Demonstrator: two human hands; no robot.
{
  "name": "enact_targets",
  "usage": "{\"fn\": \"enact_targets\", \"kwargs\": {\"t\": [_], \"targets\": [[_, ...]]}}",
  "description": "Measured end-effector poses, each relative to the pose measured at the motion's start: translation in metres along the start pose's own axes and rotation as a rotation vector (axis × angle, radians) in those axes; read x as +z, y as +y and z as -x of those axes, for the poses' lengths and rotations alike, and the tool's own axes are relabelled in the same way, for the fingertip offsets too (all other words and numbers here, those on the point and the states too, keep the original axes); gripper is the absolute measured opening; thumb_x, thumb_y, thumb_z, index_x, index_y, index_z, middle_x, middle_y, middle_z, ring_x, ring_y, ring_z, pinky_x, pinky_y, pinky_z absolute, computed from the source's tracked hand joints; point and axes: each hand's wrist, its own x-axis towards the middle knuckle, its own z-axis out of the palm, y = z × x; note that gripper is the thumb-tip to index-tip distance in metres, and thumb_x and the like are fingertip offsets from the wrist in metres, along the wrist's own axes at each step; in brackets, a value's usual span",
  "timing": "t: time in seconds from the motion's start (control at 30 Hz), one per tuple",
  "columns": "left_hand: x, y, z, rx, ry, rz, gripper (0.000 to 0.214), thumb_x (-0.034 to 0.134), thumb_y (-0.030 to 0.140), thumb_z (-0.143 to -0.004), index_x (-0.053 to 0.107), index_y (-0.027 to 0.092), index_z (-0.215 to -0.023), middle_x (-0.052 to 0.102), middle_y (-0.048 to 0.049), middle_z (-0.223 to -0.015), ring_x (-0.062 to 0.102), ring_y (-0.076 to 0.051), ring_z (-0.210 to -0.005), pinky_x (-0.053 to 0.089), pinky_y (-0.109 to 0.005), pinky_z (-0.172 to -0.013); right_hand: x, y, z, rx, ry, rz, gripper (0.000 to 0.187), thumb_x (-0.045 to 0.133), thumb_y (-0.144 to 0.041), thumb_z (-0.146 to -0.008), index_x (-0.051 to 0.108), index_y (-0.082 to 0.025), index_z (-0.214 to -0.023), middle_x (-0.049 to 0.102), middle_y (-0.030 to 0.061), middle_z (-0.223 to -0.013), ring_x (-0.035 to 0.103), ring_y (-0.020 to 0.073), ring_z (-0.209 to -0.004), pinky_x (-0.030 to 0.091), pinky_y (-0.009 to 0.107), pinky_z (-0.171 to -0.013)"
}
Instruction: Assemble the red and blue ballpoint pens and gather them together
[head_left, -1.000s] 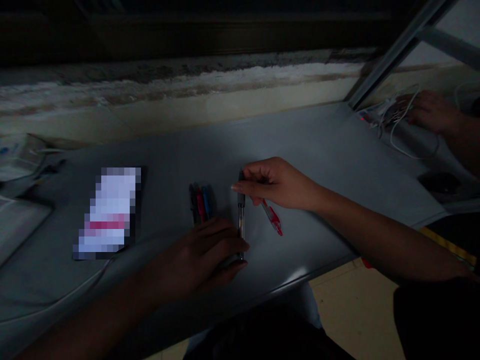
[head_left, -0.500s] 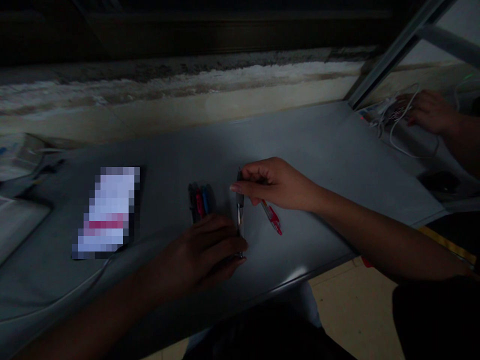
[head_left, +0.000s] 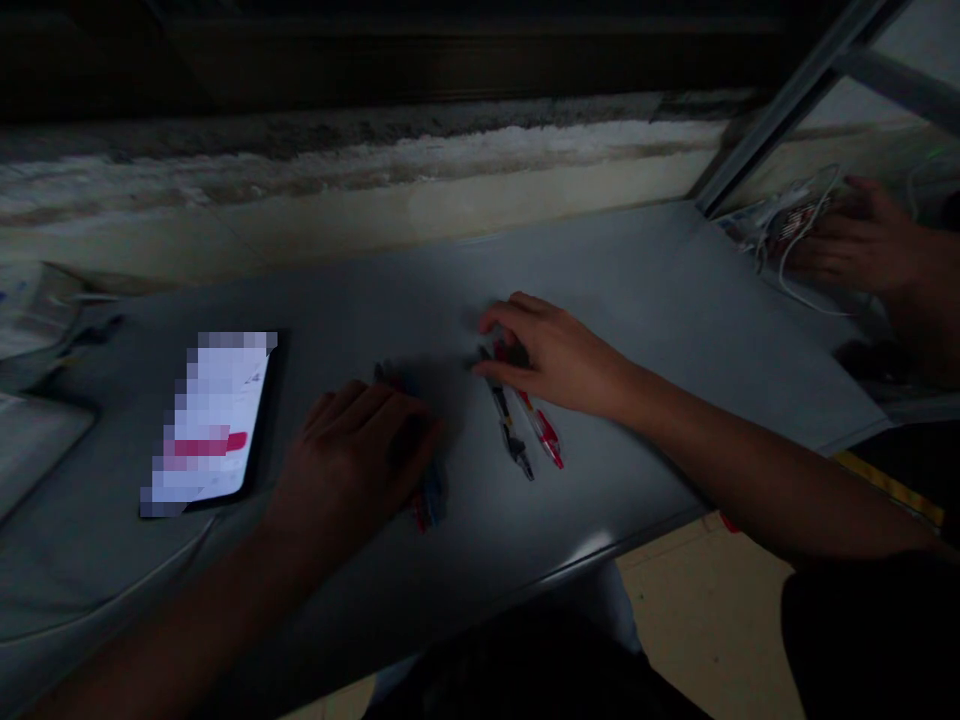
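A black pen (head_left: 510,430) and a red pen (head_left: 546,430) lie side by side on the grey desk (head_left: 600,270). My right hand (head_left: 555,350) hovers over their upper ends, thumb apart from its bent fingers, holding nothing. To the left, my left hand (head_left: 352,450) is over a small group of pens, its fingers loosely curved and the thumb apart. A blue pen (head_left: 433,495) and another red pen (head_left: 418,512) show below that hand. The middle of this group is hidden by the hand, and the dim light blurs the fingertips.
A lit phone (head_left: 217,420) lies to the left, with a cable (head_left: 172,570) near it. Pale objects stand at the far left. Beyond a metal frame (head_left: 787,110) on the right, another person's hand (head_left: 862,240) is among white cables (head_left: 787,270).
The black pen, held upright between both hands before, now lies beside the red pen. My right hand has let go of it. My left hand has moved left over the other pens.
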Motion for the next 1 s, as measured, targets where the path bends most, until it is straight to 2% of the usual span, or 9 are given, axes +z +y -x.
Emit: {"fn": "enact_targets", "kwargs": {"t": [0.1, 0.27, 0.43, 0.53, 0.67, 0.8, 1.0], "targets": [[0.000, 0.001, 0.001, -0.039, -0.037, -0.027, 0.013, 0.062, 0.036, -0.111, 0.066, 0.025, -0.108, 0.076, -0.0073, -0.095, 0.070, -0.030, -0.083, 0.053, -0.046, -0.077, -0.001, -0.003, 0.002, -0.066, -0.094, 0.047, 0.032, 0.080, -0.038, -0.102, 0.075, -0.016, -0.123, 0.065, 0.0097, -0.107, 0.061, 0.0253, -0.100, 0.046, 0.037, -0.096], [0.000, 0.003, 0.002, -0.089, -0.041, -0.082, 0.024, 0.061, 0.047, -0.111, 0.065, 0.023, -0.111, 0.072, -0.0095, -0.091, 0.072, -0.033, -0.082, 0.056, -0.049, -0.073, -0.005, -0.009, 0.002, -0.077, -0.186, 0.054, 0.027, 0.066, -0.024, -0.106, 0.076, -0.013, -0.129, 0.065, 0.0129, -0.113, 0.062, 0.0253, -0.103, 0.048, 0.038, -0.099], [-0.001, 0.006, -0.001, -0.131, -0.019, -0.097, 0.031, 0.054, 0.053, -0.115, 0.061, 0.024, -0.110, 0.066, -0.0051, -0.084, 0.069, -0.027, -0.077, 0.057, -0.043, -0.069, -0.005, -0.011, 0.003, -0.061, -0.197, 0.051, 0.035, 0.060, -0.019, -0.106, 0.076, -0.010, -0.135, 0.063, 0.0150, -0.117, 0.062, 0.0249, -0.104, 0.050, 0.038, -0.099], [-0.002, 0.006, -0.004, -0.138, -0.022, -0.083, 0.030, 0.059, 0.053, -0.113, 0.060, 0.025, -0.104, 0.064, -0.0047, -0.082, 0.067, -0.027, -0.075, 0.055, -0.042, -0.066, -0.004, -0.012, 0.004, -0.079, -0.201, 0.039, 0.034, 0.058, -0.015, -0.104, 0.078, -0.012, -0.132, 0.061, 0.0156, -0.120, 0.062, 0.0242, -0.105, 0.050, 0.038, -0.100], [-0.003, 0.004, -0.004, -0.143, -0.050, -0.061, 0.030, 0.066, 0.050, -0.109, 0.056, 0.026, -0.095, 0.063, -0.0058, -0.081, 0.064, -0.027, -0.073, 0.052, -0.041, -0.061, -0.006, -0.014, 0.004, -0.076, -0.229, 0.048, 0.025, 0.060, -0.017, -0.105, 0.079, -0.013, -0.120, 0.060, 0.0148, -0.119, 0.061, 0.0237, -0.104, 0.050, 0.038, -0.099], [-0.005, 0.005, -0.005, -0.136, -0.068, -0.095, 0.031, 0.064, 0.052, -0.109, 0.056, 0.025, -0.094, 0.063, -0.0073, -0.083, 0.064, -0.029, -0.076, 0.049, -0.041, -0.062, -0.007, -0.014, 0.003, -0.049, -0.237, 0.062, 0.018, 0.062, -0.019, -0.106, 0.076, -0.013, -0.115, 0.059, 0.0131, -0.118, 0.059, 0.0222, -0.101, 0.048, 0.036, -0.096], [-0.014, 0.015, -0.010, -0.253, -0.189, -0.121, 0.026, 0.064, 0.048, -0.104, 0.062, 0.025, -0.090, 0.067, -0.0107, -0.091, 0.068, -0.033, -0.086, 0.049, -0.041, -0.068, -0.004, -0.010, 0.003, -0.076, -0.190, 0.063, 0.020, 0.067, -0.023, -0.106, 0.075, -0.014, -0.121, 0.061, 0.0127, -0.119, 0.061, 0.0240, -0.107, 0.049, 0.036, -0.098]]}}
